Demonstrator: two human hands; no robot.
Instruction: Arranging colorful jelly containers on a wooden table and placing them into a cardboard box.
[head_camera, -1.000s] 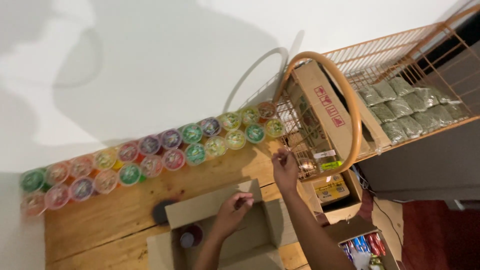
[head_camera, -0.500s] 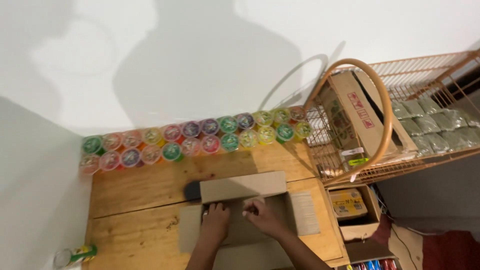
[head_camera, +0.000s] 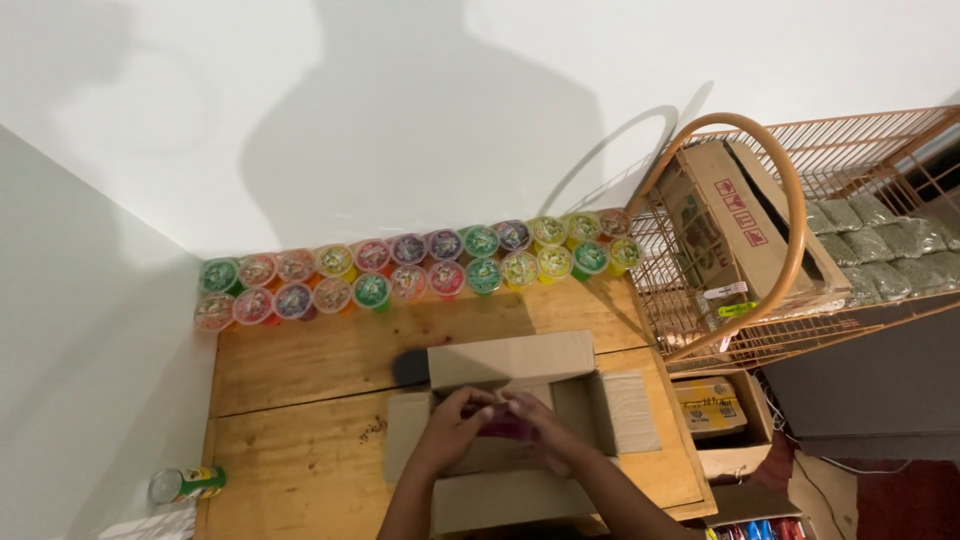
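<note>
Your forearms rise from the frame's six o'clock edge and converge toward twelve. Your left hand (head_camera: 452, 425) sits at nine o'clock of your right hand (head_camera: 545, 435), fingers curled inward. Both hands meet fingertip to fingertip, knuckles up, wrists bent slightly down.

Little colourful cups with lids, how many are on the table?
24. Two rows of twelve small colourful lidded plastic cups stand along the wall edge of the wooden table. More may be hidden in the open cardboard box.
</note>
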